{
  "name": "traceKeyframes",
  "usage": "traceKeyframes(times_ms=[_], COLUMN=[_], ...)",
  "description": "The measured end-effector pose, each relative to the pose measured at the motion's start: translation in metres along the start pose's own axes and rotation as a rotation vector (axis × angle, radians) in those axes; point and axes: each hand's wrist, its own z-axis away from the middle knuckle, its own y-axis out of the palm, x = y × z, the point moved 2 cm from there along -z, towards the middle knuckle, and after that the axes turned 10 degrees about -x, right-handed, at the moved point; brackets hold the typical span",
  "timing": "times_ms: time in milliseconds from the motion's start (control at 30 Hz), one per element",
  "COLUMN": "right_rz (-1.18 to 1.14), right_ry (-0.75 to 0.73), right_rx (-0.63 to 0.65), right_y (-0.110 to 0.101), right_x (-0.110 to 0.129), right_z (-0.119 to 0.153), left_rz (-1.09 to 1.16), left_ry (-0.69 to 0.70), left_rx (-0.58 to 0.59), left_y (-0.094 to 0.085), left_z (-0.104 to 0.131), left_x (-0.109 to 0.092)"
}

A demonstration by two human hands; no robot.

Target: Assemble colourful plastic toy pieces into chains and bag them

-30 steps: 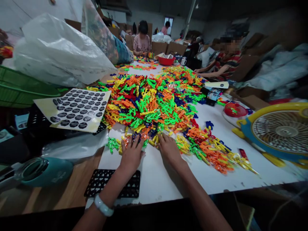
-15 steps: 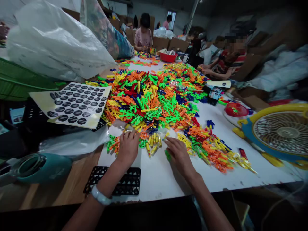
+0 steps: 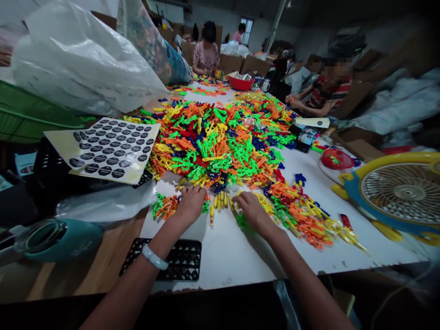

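My left hand (image 3: 191,204), with a pale bangle on the wrist, reaches over small orange and green plastic pieces (image 3: 167,206). Its fingers are slightly apart and bent down, and no held thing shows in them. Between my hands stands a short row of slim yellow tubes (image 3: 220,200) side by side on the white tabletop. One yellow tube (image 3: 211,216) sticks out toward me at the row's left end. At the right end, my right hand (image 3: 252,211) has its fingers bent together at a slanted yellow tube (image 3: 231,202). Blurred green pieces (image 3: 244,223) lie under that palm.
Beyond my hands rises a large heap of colourful plastic pieces (image 3: 209,142). A sticker sheet (image 3: 113,149) and teal jug (image 3: 74,240) are left, a black grid tray (image 3: 182,261) in front, a yellow-blue fan (image 3: 405,190) right. Several people sit or stand farther back.
My left hand has shifted right, toward the yellow tubes. My right hand's fingers have bent in more. A loose tilted tube in front has joined the row, and the protruding one stands straighter.
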Motion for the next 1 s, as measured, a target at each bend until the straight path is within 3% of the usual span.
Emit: traceKeyframes(times_ms=[100, 200, 367, 467, 567, 667, 800, 900, 1000], right_rz=[-0.011, -0.068, -0.203, -0.26, -0.255, -0.218, -0.111, -0.133, -0.423], right_ry=[-0.084, -0.098, -0.031, 0.102, 0.057, 0.047, 0.302, 0.33, 0.443], right_rx=[0.099, 0.12, 0.027, -0.047, -0.023, 0.017, 0.066, 0.029, -0.065], right_y=[0.003, 0.012, 0.022, 0.014, 0.005, 0.006, 0.026, 0.032, 0.021], right_x=[-0.009, -0.008, -0.004, 0.002, 0.02, 0.043, 0.064, 0.074, 0.08], right_z=[-0.012, -0.02, -0.019, -0.012, -0.008, -0.011, -0.017, -0.015, -0.001], left_rz=[-0.007, -0.025, -0.027, 0.012, 0.088, 0.336, 0.998, 1.433, 1.627], left_ry=[0.038, 0.046, 0.02, -0.013, -0.076, -0.279, -0.588, -0.777, -0.9], left_rx=[0.009, 0.0, -0.065, -0.125, -0.214, -0.326, -0.412, -0.347, -0.261], left_y=[-0.005, -0.007, -0.008, -0.015, -0.025, -0.033, -0.03, -0.025, -0.023], left_z=[0.002, 0.002, -0.002, -0.004, 0.001, 0.013, 0.034, 0.05, 0.065], left_x=[0.001, 0.001, 0.005, 0.015, 0.024, 0.027, 0.019, 0.009, -0.002])
